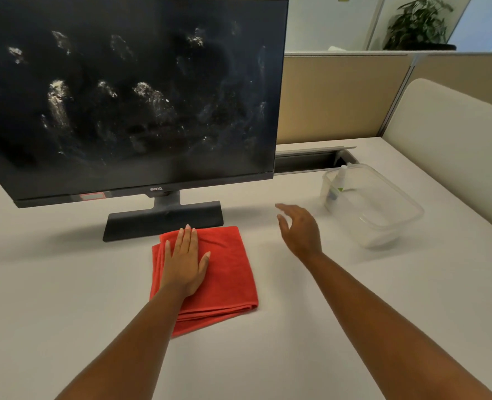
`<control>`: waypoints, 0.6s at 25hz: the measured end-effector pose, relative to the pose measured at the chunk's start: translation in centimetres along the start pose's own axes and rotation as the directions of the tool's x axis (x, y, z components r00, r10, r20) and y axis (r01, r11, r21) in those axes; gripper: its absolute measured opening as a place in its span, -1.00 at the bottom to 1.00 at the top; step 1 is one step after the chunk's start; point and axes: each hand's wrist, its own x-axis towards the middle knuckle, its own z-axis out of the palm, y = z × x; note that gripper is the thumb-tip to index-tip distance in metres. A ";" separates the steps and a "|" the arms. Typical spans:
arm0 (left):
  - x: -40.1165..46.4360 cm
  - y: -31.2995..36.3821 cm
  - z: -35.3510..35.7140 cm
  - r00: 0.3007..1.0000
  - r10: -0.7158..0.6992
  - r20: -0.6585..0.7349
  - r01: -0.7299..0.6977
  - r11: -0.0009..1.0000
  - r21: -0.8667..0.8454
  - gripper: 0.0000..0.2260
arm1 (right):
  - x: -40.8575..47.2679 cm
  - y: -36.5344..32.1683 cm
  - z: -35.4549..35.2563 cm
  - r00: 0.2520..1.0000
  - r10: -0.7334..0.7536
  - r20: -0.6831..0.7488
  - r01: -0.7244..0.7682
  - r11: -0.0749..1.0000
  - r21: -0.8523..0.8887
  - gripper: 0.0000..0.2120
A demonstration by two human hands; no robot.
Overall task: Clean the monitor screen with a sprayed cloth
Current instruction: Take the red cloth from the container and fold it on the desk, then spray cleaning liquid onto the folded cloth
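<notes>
Fingers (187, 241) of my left hand (184, 262) lie flat and spread on the folded red microfibre cloth (227, 272), palm pressing it to the white desk (66, 284); nothing is pinched or gripped, the hand simply rests open on top. My right hand (298, 229) hovers above the desk to the right of the cloth, fingers loosely curled and apart, empty, touching nothing. It sits between the cloth and a clear plastic container (383, 215) that stands near the right side of the desk. Inside that container, leaning against its far left corner, is a small white spray bottle (337, 184) with a green mark on its label. The BenQ monitor (129, 90) stands just behind the cloth, its dark screen covered with whitish smears and streaks across most of its area. The cloth's far edge lies just beside the front of the monitor base (164, 219), close enough that I cannot tell whether they touch. Bare desk runs wide to the left of the cloth and in front of it, under both my forearms, and there is open surface between the cloth and the container. Behind the container a cable slot (305, 161) is cut into the desk, and a beige partition (340, 96) closes off the back.
</notes>
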 end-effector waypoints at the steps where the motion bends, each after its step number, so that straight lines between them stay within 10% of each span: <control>1: 0.3 0.3 0.3 1.000 0.004 -0.005 -0.004 1.000 -0.003 -0.45 | 0.8 0.7 -0.9 0.999 0.011 -0.052 -0.011 1.000 0.003 -0.72; 10: 0.7 1.2 2.6 0.999 -0.053 0.003 0.053 0.997 0.054 -0.34 | 7.2 7.6 -6.8 0.863 0.340 -0.374 -0.301 0.940 0.159 -0.68; 15: 0.7 1.1 2.4 0.999 -0.052 0.002 0.052 0.997 0.055 -0.23 | 10.7 9.9 -7.2 0.844 0.529 -0.091 -0.518 0.847 0.120 -0.53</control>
